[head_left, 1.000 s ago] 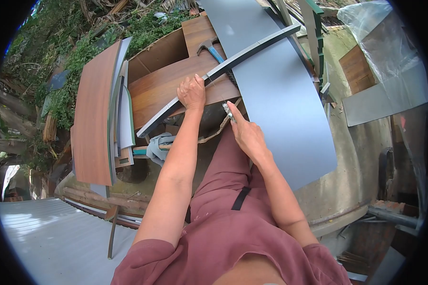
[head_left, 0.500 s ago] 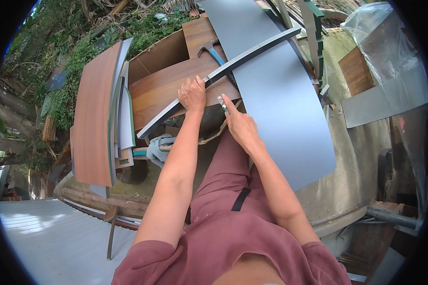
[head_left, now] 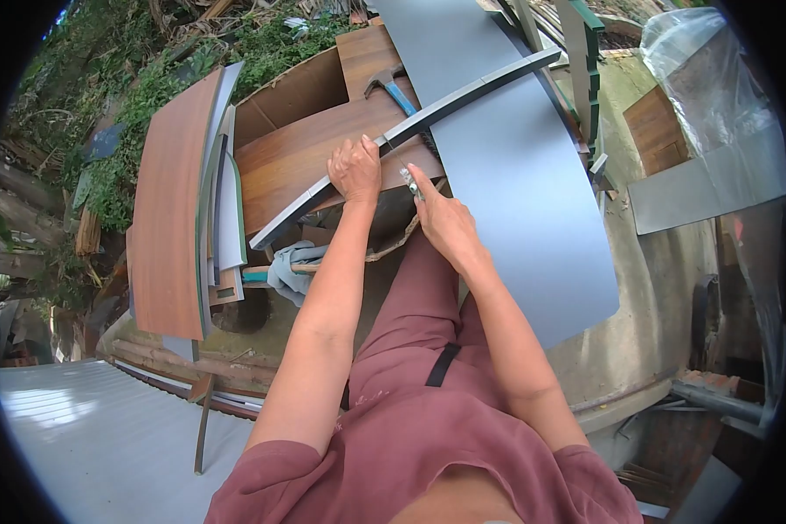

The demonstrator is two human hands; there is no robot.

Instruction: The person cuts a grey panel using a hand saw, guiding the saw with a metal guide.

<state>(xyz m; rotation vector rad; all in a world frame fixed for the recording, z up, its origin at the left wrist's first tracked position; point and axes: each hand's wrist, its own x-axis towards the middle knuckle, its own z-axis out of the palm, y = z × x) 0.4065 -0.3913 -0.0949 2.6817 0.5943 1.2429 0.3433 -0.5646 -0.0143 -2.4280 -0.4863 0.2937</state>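
A long narrow grey strip (head_left: 473,92) runs diagonally over a wood-grain board (head_left: 301,147) and a large blue-grey panel (head_left: 520,192). My left hand (head_left: 355,168) is closed around the strip near its middle, pressing it down from above. Just below and right of it, my right hand (head_left: 444,214) grips a small silvery hand tool (head_left: 410,182), its tip directed toward the strip. Most of that tool is hidden in my fingers, and I cannot tell its exact kind. Beyond the strip, a claw hammer (head_left: 399,96) with a blue handle lies on the wood-grain board.
Several upright boards (head_left: 173,210) lean together at the left. A light blue cloth (head_left: 294,269) hangs below the strip's near end. On the right are clear plastic sheeting (head_left: 694,65) and a grey panel (head_left: 681,196). Corrugated metal sheeting (head_left: 87,437) fills the lower left.
Both hands stay nearly in place, the left still on the strip and the right still holding the small tool. The view has shifted very slightly.
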